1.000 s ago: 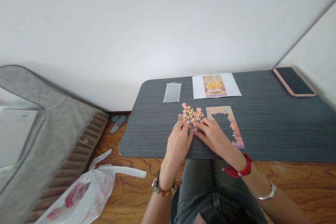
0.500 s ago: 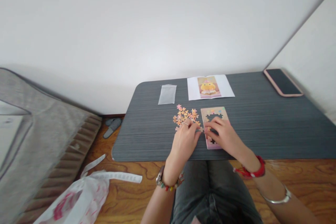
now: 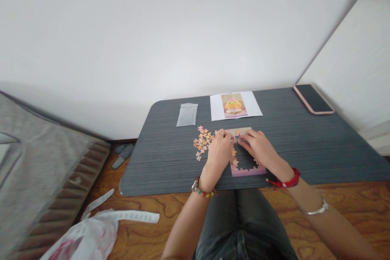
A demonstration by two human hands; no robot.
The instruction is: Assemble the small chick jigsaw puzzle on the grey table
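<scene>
A partly built pink jigsaw frame (image 3: pixel 247 170) lies on the dark grey table (image 3: pixel 304 150). Both hands rest over its upper part. My left hand (image 3: pixel 219 150) sits at the frame's left edge, fingers curled down near the top. My right hand (image 3: pixel 258 146) lies across the frame's top, fingertips meeting the left hand's; a small piece may be pinched there, but it is too small to tell. A heap of loose orange and pink pieces (image 3: pixel 203 142) lies just left of my left hand.
A printed reference picture (image 3: pixel 234 105) and a small clear bag (image 3: pixel 187 114) lie at the table's far side. A phone (image 3: pixel 313 99) rests at the far right by the wall. On the wooden floor: a plastic bag (image 3: pixel 85 237), slippers (image 3: pixel 122 155), grey mattress (image 3: pixel 36 178).
Both hands moved from the loose pile right onto the puzzle frame and up toward its top edge. The camera view shifted, so the table appears further left.
</scene>
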